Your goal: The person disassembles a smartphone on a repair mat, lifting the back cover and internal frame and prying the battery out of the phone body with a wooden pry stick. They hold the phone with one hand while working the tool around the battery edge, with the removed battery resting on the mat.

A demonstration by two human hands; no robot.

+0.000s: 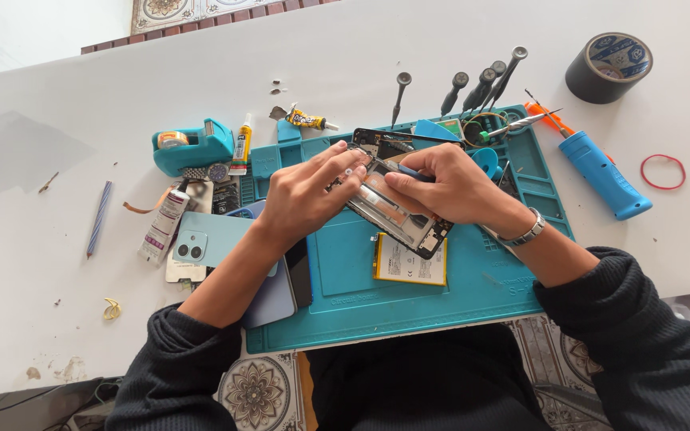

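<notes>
Head view, from left to right: my left hand (309, 191) pinches the far-left edge of the opened phone frame (397, 211), which is tilted above the middle of the teal mat (409, 295), and my right hand (449, 187) is closed around a thin blue tool (413, 171) with its tip in the frame. If the tool slips, I judge it could gouge the board. The loose yellow battery (410, 261) lies just near of the frame, so a dropped frame could land on it.

Bright even daylight, sharp (soft shadows)
</notes>
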